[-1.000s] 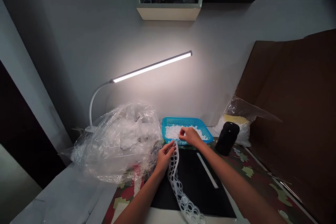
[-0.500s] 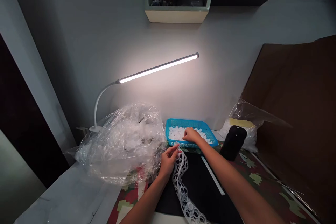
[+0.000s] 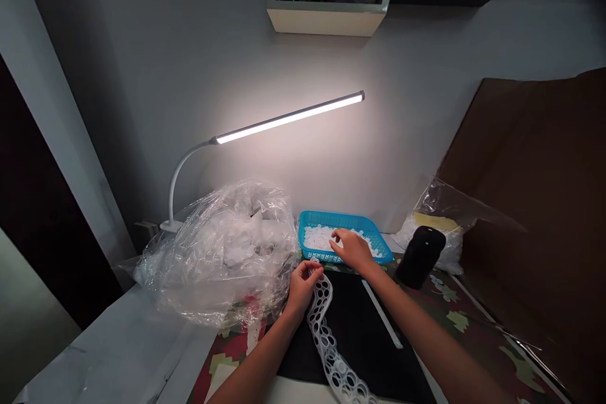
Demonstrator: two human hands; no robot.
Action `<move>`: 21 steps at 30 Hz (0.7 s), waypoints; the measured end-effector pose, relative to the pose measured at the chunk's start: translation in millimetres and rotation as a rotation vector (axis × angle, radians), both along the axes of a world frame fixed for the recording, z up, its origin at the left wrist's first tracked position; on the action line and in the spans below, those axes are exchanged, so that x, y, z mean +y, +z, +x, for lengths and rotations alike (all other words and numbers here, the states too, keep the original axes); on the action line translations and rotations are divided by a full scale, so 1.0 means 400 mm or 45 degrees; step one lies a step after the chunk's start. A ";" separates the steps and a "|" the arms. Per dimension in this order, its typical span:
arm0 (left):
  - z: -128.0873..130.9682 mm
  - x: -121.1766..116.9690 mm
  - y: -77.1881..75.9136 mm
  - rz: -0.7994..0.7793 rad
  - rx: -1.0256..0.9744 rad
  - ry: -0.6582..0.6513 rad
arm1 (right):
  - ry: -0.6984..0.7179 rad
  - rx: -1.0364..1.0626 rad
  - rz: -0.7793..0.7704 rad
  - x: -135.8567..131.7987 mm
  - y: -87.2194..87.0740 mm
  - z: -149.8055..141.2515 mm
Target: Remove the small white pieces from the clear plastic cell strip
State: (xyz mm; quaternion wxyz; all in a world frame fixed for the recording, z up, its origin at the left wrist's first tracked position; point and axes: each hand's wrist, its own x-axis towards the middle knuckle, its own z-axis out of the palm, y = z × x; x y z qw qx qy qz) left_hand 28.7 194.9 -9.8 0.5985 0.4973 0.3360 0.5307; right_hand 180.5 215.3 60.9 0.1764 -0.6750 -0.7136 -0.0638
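Note:
My left hand (image 3: pixel 303 284) is closed, thumb and fingers pinching the upper end of a long white strip with round holes (image 3: pixel 326 333). The strip curves down from that hand toward the near edge of the view. My right hand (image 3: pixel 353 249) hovers over the blue plastic basket (image 3: pixel 379 246), its thumb and fingers apart and nothing visible between them. Inside the basket lie many small white round pieces (image 3: pixel 318 237), partly hidden by that hand.
A black mat (image 3: pixel 355 315) lies under the strip, with a thin white bar (image 3: pixel 382 315) on it. Left stands a large clear plastic bag (image 3: pixel 227 259); right, a black object (image 3: pixel 421 255) and another bag (image 3: pixel 452 252). A lit lamp (image 3: pixel 293 117) reaches overhead.
My right hand's fingers have spread apart over the basket. My left hand has turned slightly, and the upper part of the strip has swung left.

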 end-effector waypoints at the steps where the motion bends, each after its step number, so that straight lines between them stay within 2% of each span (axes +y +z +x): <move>1: 0.000 0.001 0.000 0.005 -0.007 0.010 | 0.033 0.007 0.026 -0.012 -0.010 0.006; 4: 0.002 0.003 -0.003 -0.004 -0.019 0.010 | 0.122 -0.047 0.094 -0.037 -0.043 0.020; 8: 0.003 0.005 -0.008 0.013 -0.035 0.002 | 0.227 -0.034 0.324 -0.057 -0.062 0.022; 9: 0.002 0.006 -0.009 0.022 -0.028 0.003 | 0.235 -0.056 0.297 -0.062 -0.065 0.019; 14: -0.001 0.006 -0.010 0.051 0.010 -0.004 | 0.131 -0.367 -0.142 -0.079 -0.099 -0.003; 18: -0.001 0.005 -0.010 0.053 0.004 -0.015 | 0.109 -0.394 -0.164 -0.069 -0.132 -0.009; 21: -0.001 0.004 -0.009 0.036 -0.008 -0.020 | 0.117 -0.398 -0.153 -0.057 -0.139 -0.004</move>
